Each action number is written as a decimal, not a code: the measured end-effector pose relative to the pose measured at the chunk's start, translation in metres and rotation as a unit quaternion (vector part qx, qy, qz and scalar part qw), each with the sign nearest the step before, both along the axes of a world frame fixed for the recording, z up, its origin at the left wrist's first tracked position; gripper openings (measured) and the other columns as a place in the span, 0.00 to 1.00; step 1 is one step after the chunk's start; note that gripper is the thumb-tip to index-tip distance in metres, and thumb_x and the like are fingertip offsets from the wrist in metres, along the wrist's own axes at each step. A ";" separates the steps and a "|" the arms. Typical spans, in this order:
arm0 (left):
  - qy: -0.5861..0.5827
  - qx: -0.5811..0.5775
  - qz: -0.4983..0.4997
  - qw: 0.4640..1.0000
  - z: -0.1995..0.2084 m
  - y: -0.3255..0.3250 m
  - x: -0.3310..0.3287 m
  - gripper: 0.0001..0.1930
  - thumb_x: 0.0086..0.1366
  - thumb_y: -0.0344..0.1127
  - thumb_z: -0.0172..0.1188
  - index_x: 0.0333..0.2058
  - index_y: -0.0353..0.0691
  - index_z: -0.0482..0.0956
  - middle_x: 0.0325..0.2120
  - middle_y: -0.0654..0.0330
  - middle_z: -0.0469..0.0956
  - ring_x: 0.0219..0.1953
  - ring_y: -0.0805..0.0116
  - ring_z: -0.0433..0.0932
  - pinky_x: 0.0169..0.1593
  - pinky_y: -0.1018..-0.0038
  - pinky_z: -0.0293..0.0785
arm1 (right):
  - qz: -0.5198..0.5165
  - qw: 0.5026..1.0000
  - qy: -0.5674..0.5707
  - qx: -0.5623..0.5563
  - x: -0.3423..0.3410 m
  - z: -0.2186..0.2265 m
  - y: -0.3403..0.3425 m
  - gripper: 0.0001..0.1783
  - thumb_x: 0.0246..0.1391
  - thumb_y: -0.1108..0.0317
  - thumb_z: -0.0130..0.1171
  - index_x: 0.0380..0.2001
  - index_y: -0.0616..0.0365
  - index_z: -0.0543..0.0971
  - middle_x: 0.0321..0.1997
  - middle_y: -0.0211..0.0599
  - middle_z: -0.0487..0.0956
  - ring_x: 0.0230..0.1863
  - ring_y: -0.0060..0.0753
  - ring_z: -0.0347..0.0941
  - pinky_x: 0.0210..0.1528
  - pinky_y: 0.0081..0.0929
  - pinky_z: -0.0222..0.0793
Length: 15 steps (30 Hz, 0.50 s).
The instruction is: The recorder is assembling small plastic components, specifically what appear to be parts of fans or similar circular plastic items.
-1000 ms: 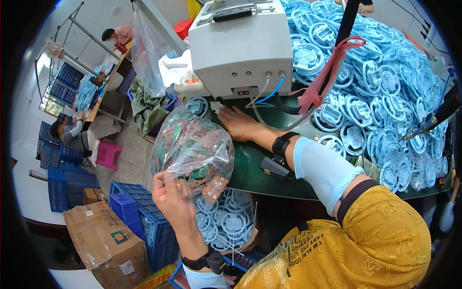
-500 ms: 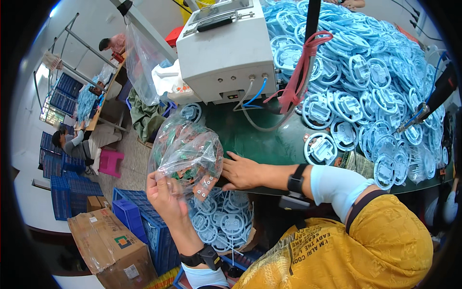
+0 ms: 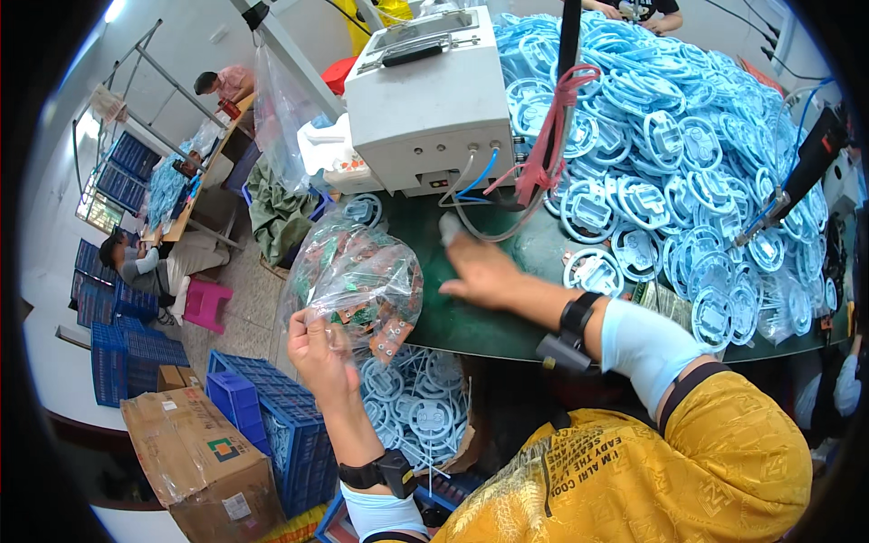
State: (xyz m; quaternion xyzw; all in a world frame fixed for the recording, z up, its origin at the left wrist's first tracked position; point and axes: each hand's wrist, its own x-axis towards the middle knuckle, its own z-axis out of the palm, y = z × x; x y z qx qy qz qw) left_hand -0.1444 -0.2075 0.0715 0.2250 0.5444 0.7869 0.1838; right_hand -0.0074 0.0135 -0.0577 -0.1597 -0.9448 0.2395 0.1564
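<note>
A clear plastic bag full of small green and copper-coloured circuit boards lies at the left end of the green table. My left hand pinches the near edge of the bag, thumb against fingers. To the right of the bag, my right hand is over the table with fingers apart and nothing in it; its fingertips are slightly blurred. Below the bag, a carton holds light-blue round plastic parts.
A white machine with hoses stands behind my hands. A big heap of light-blue plastic parts covers the right side. Blue crates and a brown carton stand on the floor at left. Other people sit farther off.
My right hand has moved off the bag's side, away to the right and farther back over the table. My left hand keeps its hold on the bag, and the view has shifted slightly.
</note>
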 end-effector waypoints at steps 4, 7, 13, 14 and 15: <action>-0.003 -0.008 0.005 1.000 0.004 -0.003 0.001 0.05 0.69 0.31 0.53 0.32 0.40 0.69 0.17 0.71 0.63 0.14 0.85 0.58 0.16 0.85 0.51 | 0.112 0.988 0.024 0.106 0.001 -0.006 -0.090 0.47 0.55 0.37 0.49 0.60 0.73 0.61 0.67 0.58 0.59 0.70 0.52 0.53 0.68 0.52 0.46; -0.004 -0.015 0.020 1.000 0.001 -0.003 -0.001 0.05 0.68 0.32 0.54 0.33 0.40 0.69 0.16 0.70 0.64 0.14 0.85 0.59 0.17 0.86 0.52 | 0.149 0.984 0.030 0.097 0.032 -0.004 -0.084 0.46 0.55 0.38 0.49 0.61 0.72 0.61 0.68 0.57 0.58 0.71 0.51 0.51 0.69 0.53 0.45; 0.007 0.001 -0.007 1.000 0.000 0.001 0.003 0.06 0.69 0.32 0.54 0.33 0.39 0.69 0.16 0.70 0.64 0.14 0.85 0.59 0.16 0.85 0.51 | -0.050 0.988 -0.067 0.128 0.078 0.001 0.014 0.40 0.58 0.42 0.48 0.63 0.65 0.61 0.69 0.49 0.59 0.72 0.43 0.50 0.67 0.54 0.49; 0.011 -0.014 0.004 1.000 0.001 0.001 0.003 0.06 0.69 0.32 0.52 0.33 0.40 0.68 0.15 0.71 0.61 0.14 0.85 0.57 0.16 0.85 0.50 | -0.040 0.992 -0.062 0.101 0.076 0.004 0.025 0.35 0.61 0.46 0.47 0.61 0.64 0.63 0.68 0.48 0.60 0.70 0.45 0.52 0.67 0.55 0.50; 0.014 -0.028 0.016 0.999 0.000 0.002 0.003 0.06 0.70 0.32 0.51 0.33 0.40 0.68 0.15 0.72 0.59 0.13 0.85 0.55 0.15 0.84 0.48 | -0.029 0.997 -0.054 0.038 0.074 0.005 0.035 0.31 0.60 0.52 0.48 0.60 0.63 0.65 0.66 0.48 0.62 0.68 0.47 0.56 0.66 0.53 0.53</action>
